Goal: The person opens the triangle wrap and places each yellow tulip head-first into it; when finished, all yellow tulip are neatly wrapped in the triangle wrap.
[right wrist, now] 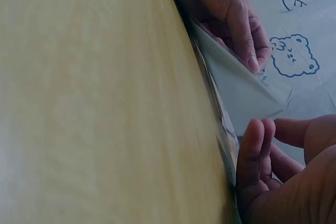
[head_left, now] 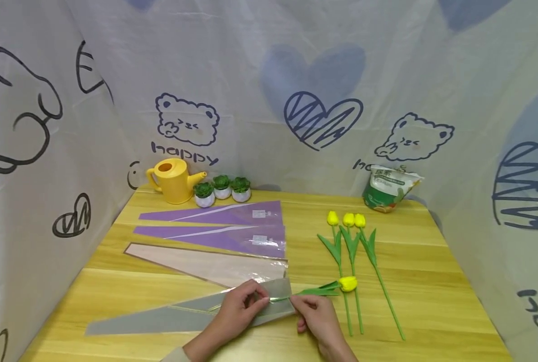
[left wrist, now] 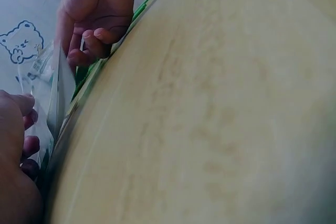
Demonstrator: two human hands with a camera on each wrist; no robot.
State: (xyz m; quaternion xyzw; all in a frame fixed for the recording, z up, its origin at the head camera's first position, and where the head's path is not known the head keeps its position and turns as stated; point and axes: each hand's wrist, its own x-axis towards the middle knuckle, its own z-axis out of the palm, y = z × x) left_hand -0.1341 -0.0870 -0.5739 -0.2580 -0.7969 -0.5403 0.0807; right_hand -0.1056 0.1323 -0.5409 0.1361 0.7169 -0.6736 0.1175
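Note:
A grey tapered bouquet sleeve (head_left: 155,321) lies slanted near the table's front, partly covered by my hands. My left hand (head_left: 243,306) pinches the sleeve close to its wide end; in the right wrist view its thumb and fingers (right wrist: 252,61) grip the raised film. Beside the sleeve's mouth, my right hand (head_left: 318,317) pinches its edge between thumb and forefinger. One artificial yellow tulip (head_left: 347,283) lies with its stem inside the mouth, its bloom and leaves outside to the right. The lower part of the stem shows dimly through the film.
Three more tulips (head_left: 371,256) lie to the right. Behind the grey sleeve are a pale sleeve (head_left: 196,261) and two purple sleeves (head_left: 214,239). At the back stand a yellow watering can (head_left: 175,183), small potted succulents (head_left: 222,187) and a green-white bag (head_left: 388,188).

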